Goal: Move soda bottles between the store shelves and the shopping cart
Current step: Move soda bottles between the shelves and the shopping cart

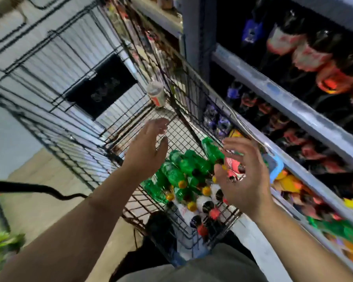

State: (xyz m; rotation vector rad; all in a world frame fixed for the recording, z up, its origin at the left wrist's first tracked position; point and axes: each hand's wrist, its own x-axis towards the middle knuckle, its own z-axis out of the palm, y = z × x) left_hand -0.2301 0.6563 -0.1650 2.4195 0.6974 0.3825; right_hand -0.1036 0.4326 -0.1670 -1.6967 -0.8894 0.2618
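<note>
Head view: both hands hover over the wire shopping cart (80,159) at frame centre. The left hand (149,151) has straight fingers spread apart; the right hand (245,180) has loosely bent fingers, also apart. Neither holds anything. Green soda bottles (181,165) lie in the cart below them. Store shelves (293,106) of bottles fill the right.

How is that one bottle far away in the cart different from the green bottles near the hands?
Colour: the green bottles are bright green with yellow caps; the far bottle is pale with an orange label.
Place: the green bottles are piled at the near end; the far bottle sits alone at the far end.
Pose: the green bottles lie down; the far bottle looks nearly upright.
Both are in the cart.
</note>
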